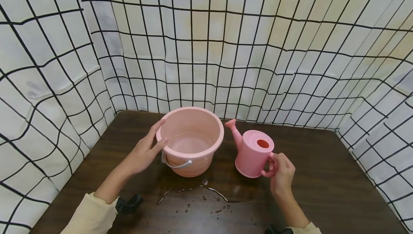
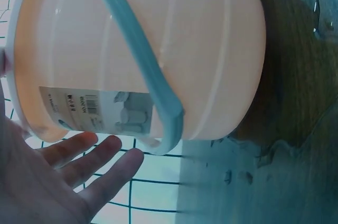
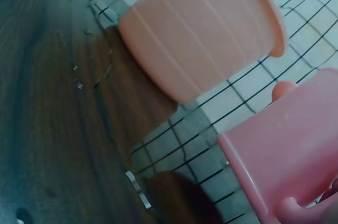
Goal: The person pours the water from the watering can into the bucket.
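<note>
The left hand lies open against the rim and side of the pink bucket, apparently steadying it on the brown table. The right hand curls around the handle of the pink watering can, which stands upright just right of the bucket, spout toward it. A puddle spreads in front. Only the left wrist view shows the bucket's label and pale handle; the right wrist view shows no fingers clearly.

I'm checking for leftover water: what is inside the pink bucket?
The pink bucket looks empty: bare wet-looking bottom, droplets on the inner wall. The near inner wall is hidden by the rim.
</note>
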{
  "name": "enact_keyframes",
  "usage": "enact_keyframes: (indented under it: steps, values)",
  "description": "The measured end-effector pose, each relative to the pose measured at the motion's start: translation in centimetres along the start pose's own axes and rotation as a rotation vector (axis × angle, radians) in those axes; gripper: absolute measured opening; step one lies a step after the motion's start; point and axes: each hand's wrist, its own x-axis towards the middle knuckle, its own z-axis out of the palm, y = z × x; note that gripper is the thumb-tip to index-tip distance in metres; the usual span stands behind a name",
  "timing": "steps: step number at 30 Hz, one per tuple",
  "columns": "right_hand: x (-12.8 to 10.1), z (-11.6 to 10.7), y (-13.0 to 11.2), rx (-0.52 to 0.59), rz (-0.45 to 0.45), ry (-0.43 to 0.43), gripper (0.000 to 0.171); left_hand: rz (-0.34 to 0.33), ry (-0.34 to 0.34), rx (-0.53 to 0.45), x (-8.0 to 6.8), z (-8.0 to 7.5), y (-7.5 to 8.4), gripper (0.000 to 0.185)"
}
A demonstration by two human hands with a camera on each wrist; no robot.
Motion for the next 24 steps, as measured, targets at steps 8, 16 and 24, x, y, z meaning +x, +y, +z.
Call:
enact_keyframes:
  steps: [8, 16, 24]
  values:
    - [-0.4, -0.5, 1.4, -0.058, 0.067, 0.03, 0.045, -0.01, -0.053, 0.081, 0.1, -0.9, 0.3, 0.067]
    - [-0.5, -0.9, 1.8, -0.153, 0.164, 0.078, 0.047, -0.021, -0.055, 0.182, 0.2, -1.8, 1.1, 0.074]
    - [-0.7, -1.6, 1.4, -0.357, 0.12, 0.1, 0.025, 0.015, -0.012, 0.299, 0.3, -2.2, 1.4, 0.072]
